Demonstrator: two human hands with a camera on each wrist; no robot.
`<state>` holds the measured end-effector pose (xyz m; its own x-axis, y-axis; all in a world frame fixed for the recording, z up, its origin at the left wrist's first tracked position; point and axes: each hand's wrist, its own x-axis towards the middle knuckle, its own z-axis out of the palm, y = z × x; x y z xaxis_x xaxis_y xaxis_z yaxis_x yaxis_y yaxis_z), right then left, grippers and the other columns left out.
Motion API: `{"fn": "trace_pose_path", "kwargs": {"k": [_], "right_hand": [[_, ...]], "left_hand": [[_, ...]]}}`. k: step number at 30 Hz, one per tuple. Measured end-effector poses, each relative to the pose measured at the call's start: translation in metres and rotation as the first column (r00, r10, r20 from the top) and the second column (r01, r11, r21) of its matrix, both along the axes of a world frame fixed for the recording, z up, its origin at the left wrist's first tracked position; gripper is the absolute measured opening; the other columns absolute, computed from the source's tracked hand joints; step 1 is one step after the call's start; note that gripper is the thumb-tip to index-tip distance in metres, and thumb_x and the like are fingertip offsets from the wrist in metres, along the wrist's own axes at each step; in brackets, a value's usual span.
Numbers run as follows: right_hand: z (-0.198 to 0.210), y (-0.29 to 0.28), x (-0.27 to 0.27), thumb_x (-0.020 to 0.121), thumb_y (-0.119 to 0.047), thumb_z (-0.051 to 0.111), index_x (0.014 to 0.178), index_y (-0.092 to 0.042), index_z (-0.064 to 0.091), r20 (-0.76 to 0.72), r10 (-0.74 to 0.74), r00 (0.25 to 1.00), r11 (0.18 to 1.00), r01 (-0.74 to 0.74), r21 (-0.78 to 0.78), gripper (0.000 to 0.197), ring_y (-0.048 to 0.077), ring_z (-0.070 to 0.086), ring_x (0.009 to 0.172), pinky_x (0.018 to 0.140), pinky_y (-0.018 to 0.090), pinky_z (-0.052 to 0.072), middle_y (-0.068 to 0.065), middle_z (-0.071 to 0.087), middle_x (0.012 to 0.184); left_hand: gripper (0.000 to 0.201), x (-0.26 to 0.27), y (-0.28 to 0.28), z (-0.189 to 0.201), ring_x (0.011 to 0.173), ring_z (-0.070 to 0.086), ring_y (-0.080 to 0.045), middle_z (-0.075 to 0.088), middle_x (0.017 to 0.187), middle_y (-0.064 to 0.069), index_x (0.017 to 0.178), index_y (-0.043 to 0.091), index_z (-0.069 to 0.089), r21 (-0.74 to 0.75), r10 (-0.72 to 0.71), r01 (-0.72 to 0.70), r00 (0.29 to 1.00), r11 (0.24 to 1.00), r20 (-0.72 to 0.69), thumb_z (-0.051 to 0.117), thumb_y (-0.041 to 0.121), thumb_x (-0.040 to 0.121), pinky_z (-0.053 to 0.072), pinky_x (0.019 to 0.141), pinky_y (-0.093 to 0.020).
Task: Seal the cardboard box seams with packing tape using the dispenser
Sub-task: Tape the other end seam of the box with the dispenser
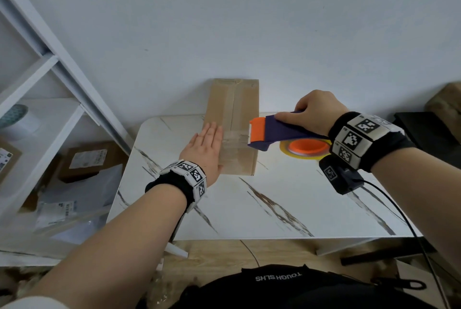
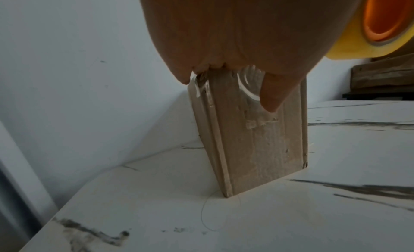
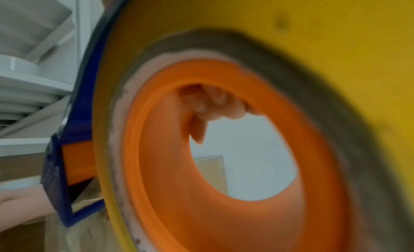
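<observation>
My left hand (image 1: 205, 149) lies flat, fingers straight, on the cardboard box (image 1: 233, 119) on the table (image 1: 274, 196). Clear tape (image 1: 235, 137) crosses its top to the dispenser (image 1: 279, 134), gripped by my right hand (image 1: 315, 111).

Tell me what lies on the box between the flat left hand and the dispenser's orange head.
In the head view, a strip of clear tape runs across the cardboard box, from the left hand to the dispenser.

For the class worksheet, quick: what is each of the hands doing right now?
Left hand: open, fingers straight, pressing flat on the box.
Right hand: closed round the dispenser handle, its front end at the box's right edge.
</observation>
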<state>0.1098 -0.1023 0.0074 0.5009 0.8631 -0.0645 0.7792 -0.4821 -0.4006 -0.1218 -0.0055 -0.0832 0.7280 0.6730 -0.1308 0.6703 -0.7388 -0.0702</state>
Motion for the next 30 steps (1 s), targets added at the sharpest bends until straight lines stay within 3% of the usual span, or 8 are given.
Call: {"fn": "trace_pose_path", "kwargs": {"k": [6, 9, 13, 16, 23, 27, 30], "right_hand": [[-0.009, -0.022, 0.016, 0.074, -0.063, 0.061, 0.071, -0.005, 0.068, 0.0, -0.057, 0.998, 0.997, 0.057, -0.059, 0.058, 0.026, 0.058, 0.071, 0.059, 0.03, 0.044, 0.011, 0.064, 0.073], [-0.014, -0.03, 0.018, 0.076, -0.063, 0.058, 0.068, -0.01, 0.067, 0.023, -0.085, 0.996, 0.991, 0.087, -0.104, 0.055, 0.021, 0.053, 0.063, 0.05, 0.025, 0.035, 0.005, 0.06, 0.066], [-0.023, -0.024, 0.013, 0.075, -0.063, 0.057, 0.053, -0.016, 0.056, 0.032, -0.043, 0.999, 0.993, 0.046, -0.109, 0.052, 0.024, 0.054, 0.061, 0.053, 0.028, 0.037, 0.002, 0.054, 0.055], [-0.026, -0.024, 0.009, 0.077, -0.06, 0.057, 0.059, -0.012, 0.059, 0.022, -0.055, 0.998, 0.993, 0.057, -0.108, 0.051, 0.022, 0.051, 0.06, 0.052, 0.027, 0.035, 0.004, 0.053, 0.057], [-0.028, -0.025, 0.002, 0.079, -0.059, 0.055, 0.057, -0.015, 0.055, 0.018, -0.076, 0.997, 0.99, 0.078, -0.118, 0.05, 0.02, 0.049, 0.059, 0.049, 0.024, 0.033, 0.001, 0.051, 0.056], [-0.027, -0.028, -0.001, 0.082, -0.058, 0.053, 0.059, -0.014, 0.054, 0.041, -0.083, 0.996, 0.988, 0.087, -0.127, 0.05, 0.015, 0.044, 0.053, 0.046, 0.022, 0.029, 0.001, 0.048, 0.056], [-0.023, -0.026, -0.005, 0.082, -0.058, 0.053, 0.063, -0.012, 0.057, 0.065, -0.061, 0.996, 0.989, 0.069, -0.13, 0.05, 0.021, 0.049, 0.061, 0.047, 0.022, 0.029, 0.003, 0.051, 0.06]], "left_hand": [[0.087, -0.001, 0.002, 0.002, 0.147, -0.012, -0.02, -0.018, 0.158, -0.008, 0.147, 0.009, -0.015, -0.021, 0.003, -0.004, 0.999, 1.0, -0.034, 0.044, 0.04, 0.092, 0.001, 0.12, -0.035], [0.087, 0.0, 0.002, 0.003, 0.146, -0.013, -0.02, -0.019, 0.157, -0.009, 0.147, 0.008, -0.015, -0.03, 0.002, -0.003, 0.999, 1.0, -0.035, 0.044, 0.041, 0.092, 0.0, 0.12, -0.035], [0.086, 0.0, 0.002, 0.005, 0.147, -0.013, -0.019, -0.018, 0.158, -0.007, 0.148, 0.011, -0.012, -0.057, 0.007, -0.008, 1.0, 0.998, -0.027, 0.045, 0.043, 0.092, 0.001, 0.121, -0.036], [0.085, 0.0, 0.003, 0.006, 0.147, -0.011, -0.019, -0.015, 0.158, -0.006, 0.149, 0.013, -0.007, -0.077, 0.009, -0.008, 1.0, 0.997, 0.009, 0.046, 0.045, 0.091, 0.002, 0.121, -0.037], [0.073, 0.005, -0.001, 0.015, 0.147, -0.004, -0.027, -0.007, 0.158, -0.015, 0.148, 0.035, 0.0, -0.112, -0.01, 0.01, 1.0, 0.994, -0.005, 0.043, 0.048, 0.091, 0.005, 0.12, -0.045], [0.07, 0.024, -0.016, 0.02, 0.147, 0.001, -0.026, -0.001, 0.159, -0.013, 0.149, 0.018, 0.009, -0.007, -0.019, 0.019, 1.0, 1.0, 0.006, 0.043, 0.043, 0.093, 0.001, 0.12, -0.041], [0.07, 0.043, -0.031, 0.016, 0.148, 0.002, -0.023, -0.003, 0.159, -0.01, 0.15, 0.011, 0.003, -0.064, -0.079, 0.081, 0.996, 0.995, 0.034, 0.041, 0.035, 0.096, 0.002, 0.12, -0.038]]}}
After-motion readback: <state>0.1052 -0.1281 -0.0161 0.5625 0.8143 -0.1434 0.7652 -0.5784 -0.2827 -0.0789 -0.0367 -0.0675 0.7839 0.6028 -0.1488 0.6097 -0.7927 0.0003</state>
